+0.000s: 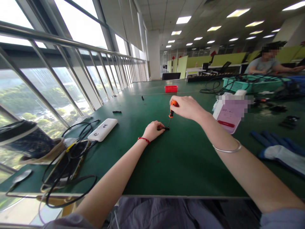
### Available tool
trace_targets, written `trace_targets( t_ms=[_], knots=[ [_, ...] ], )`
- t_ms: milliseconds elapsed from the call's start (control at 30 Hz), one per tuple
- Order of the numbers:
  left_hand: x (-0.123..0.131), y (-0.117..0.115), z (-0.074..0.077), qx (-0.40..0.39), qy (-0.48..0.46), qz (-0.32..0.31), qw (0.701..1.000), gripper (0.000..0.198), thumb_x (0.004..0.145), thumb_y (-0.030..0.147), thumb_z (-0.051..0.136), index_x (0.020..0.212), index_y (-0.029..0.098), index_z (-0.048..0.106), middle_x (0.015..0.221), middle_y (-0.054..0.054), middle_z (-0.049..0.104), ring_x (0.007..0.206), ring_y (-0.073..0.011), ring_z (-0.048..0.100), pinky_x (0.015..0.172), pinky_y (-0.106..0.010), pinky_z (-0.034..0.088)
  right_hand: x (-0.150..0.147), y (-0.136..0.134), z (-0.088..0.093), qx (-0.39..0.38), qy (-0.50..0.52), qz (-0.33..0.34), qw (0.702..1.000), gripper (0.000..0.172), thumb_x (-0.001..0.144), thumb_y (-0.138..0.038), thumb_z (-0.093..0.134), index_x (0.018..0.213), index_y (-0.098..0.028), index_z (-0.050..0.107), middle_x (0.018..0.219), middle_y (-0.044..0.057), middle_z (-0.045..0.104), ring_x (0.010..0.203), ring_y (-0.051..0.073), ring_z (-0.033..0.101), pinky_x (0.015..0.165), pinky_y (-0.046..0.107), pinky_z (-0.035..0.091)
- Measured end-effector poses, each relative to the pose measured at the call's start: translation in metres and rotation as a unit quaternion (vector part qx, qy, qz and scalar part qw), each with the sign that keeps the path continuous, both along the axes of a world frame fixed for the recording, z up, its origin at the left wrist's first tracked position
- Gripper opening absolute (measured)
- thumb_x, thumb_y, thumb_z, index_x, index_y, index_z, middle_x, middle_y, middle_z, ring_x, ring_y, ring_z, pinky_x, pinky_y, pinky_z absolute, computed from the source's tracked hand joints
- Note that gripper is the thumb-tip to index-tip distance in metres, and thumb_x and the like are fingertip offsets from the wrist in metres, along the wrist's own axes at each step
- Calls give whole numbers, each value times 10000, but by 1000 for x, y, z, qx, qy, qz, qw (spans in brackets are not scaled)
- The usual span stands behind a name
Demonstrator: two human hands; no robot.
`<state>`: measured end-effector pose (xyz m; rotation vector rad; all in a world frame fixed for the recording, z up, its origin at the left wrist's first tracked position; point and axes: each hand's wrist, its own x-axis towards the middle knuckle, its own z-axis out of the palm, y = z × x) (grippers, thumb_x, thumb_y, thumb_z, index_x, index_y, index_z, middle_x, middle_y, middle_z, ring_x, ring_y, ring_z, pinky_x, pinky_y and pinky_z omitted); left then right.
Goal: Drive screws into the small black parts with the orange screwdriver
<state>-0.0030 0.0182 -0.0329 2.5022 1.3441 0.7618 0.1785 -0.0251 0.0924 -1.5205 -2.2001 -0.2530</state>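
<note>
My right hand is closed round the orange handle of a small screwdriver, held upright with its tip down on a small black part. My left hand is closed, pinching that black part against the green table. A red cord is on my left wrist and a silver bangle on my right forearm.
A white power bank and black cables lie left, with a cap beyond them. A red tray stands far back. A white-pink box and blue gloves lie right. Another person sits far right behind a teal basket.
</note>
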Motion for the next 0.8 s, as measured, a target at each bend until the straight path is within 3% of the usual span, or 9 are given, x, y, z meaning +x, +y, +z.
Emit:
trace_targets(
  t_ms=[100, 167, 267, 333, 433, 533, 633, 800],
  knots=[
    [0, 1, -1, 0, -4, -2, 1000, 161, 748, 256, 589, 853, 174, 677, 813, -29, 623, 770, -162, 565, 719, -279, 467, -1, -1, 0, -16, 7, -20, 1000, 341, 882, -452, 358, 793, -211, 583, 702, 49, 652, 684, 211, 583, 663, 320, 363],
    [0, 1, -1, -1, -2, -2, 1000, 157, 748, 260, 590, 847, 176, 678, 809, -29, 621, 768, -162, 565, 712, -278, 467, -1, -2, 1, -8, 5, -22, 1000, 315, 881, -416, 371, 775, -213, 588, 728, 52, 663, 709, 213, 591, 658, 313, 357],
    [0, 1, -1, -1, 0, 1, 1000, 157, 748, 262, 588, 847, 178, 677, 810, -29, 620, 772, -163, 567, 712, -277, 466, -2, -2, 0, -4, 1, -16, 1000, 208, 843, -329, 424, 935, -227, 580, 857, 49, 685, 756, 218, 601, 656, 308, 358],
    [0, 1, -1, 0, -1, 1, 1000, 161, 750, 262, 585, 853, 179, 676, 813, -29, 620, 776, -164, 567, 714, -278, 466, -3, -2, -1, -13, -2, -21, 1000, 248, 842, -367, 426, 1000, -231, 561, 872, 54, 686, 747, 221, 603, 640, 306, 361],
    [0, 1, -1, 0, -5, 1, 1000, 158, 749, 264, 589, 849, 179, 676, 811, -29, 621, 774, -166, 567, 712, -280, 466, -3, -2, -2, -15, -20, -34, 999, 293, 868, -444, 390, 930, -231, 582, 798, 58, 681, 733, 225, 605, 640, 309, 368],
    [-1, 1, -2, 0, -8, 1, 1000, 155, 745, 264, 595, 846, 178, 676, 810, -29, 623, 772, -167, 567, 712, -281, 466, -2, -1, -3, -4, -28, -23, 999, 240, 856, -355, 421, 1007, -229, 558, 862, 59, 687, 765, 227, 609, 661, 318, 372],
    [-1, 2, -3, 1, -11, -1, 1000, 155, 746, 264, 594, 847, 178, 675, 814, -28, 622, 772, -167, 565, 711, -280, 464, -2, -1, -3, -14, -9, -19, 1000, 308, 818, -336, 463, 1097, -214, 507, 935, 73, 680, 767, 230, 607, 622, 308, 368],
    [-1, 2, -3, -1, -12, 0, 1000, 154, 746, 265, 596, 844, 175, 674, 808, -27, 616, 762, -162, 564, 701, -275, 466, -2, -1, -2, -25, -14, -52, 998, 290, 860, -441, 387, 903, -239, 591, 811, 61, 675, 721, 225, 596, 580, 295, 353]
  ],
)
